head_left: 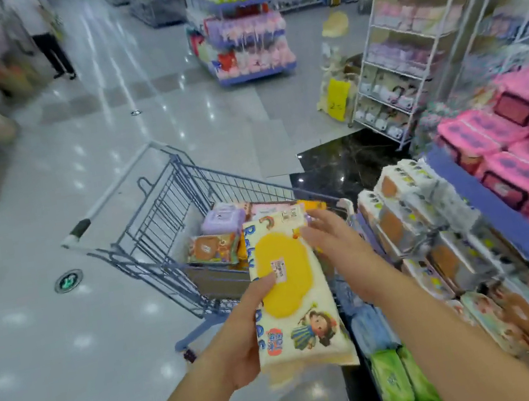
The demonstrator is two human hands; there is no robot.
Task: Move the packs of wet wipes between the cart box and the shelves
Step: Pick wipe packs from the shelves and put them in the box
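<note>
I hold a cream pack of baby wipes (292,286) with a yellow lid and a cartoon girl, between the cart and the shelves. My left hand (243,339) grips its lower left edge, thumb on the lid. My right hand (335,241) touches its upper right corner with fingers spread. Behind it stands a blue wire cart (168,215) with a cardboard box (213,281) holding a purple pack (222,219), an orange-printed pack (213,248) and others. The shelves (484,200) on the right carry pink, white-orange and green wipe packs.
A white wire rack (405,49) with goods stands at the back right. Beyond the cart is a display stand (246,29) of plush goods. A person (49,40) stands far left on the glossy tiled floor (36,340). Soft goods pile along the left edge.
</note>
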